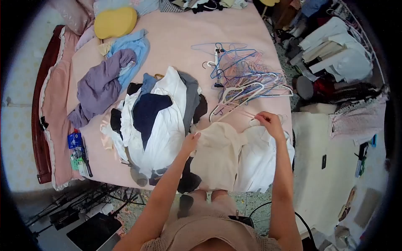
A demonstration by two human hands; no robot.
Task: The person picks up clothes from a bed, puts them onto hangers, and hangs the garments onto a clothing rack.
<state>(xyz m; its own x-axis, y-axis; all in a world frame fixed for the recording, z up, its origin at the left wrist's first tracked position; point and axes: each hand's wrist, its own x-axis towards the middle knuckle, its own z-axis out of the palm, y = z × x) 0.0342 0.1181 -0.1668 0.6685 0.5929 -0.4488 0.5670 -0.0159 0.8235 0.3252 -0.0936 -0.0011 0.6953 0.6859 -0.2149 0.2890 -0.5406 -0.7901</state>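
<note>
A cream garment [215, 157] lies at the bed's near edge, in front of me. My left hand [191, 142] is closed at its upper left edge, seemingly pinching the fabric. My right hand [269, 122] pinches the end of a pink hanger [236, 109], above a white garment [260, 159] lying to the right of the cream one. Beyond my right hand is a tangled heap of hangers [247, 75], white, blue and pink. Left of my left hand is a pile of clothes with a white garment [171, 108] and a navy one [148, 115].
The pink bed [180, 37] bears a purple garment [100, 85], a light blue one [136, 46] and a yellow cushion [115, 21]. At right stand a cream surface [307, 146] and a rack with white clothes [343, 50]. A black laptop-like panel [94, 232] is at lower left.
</note>
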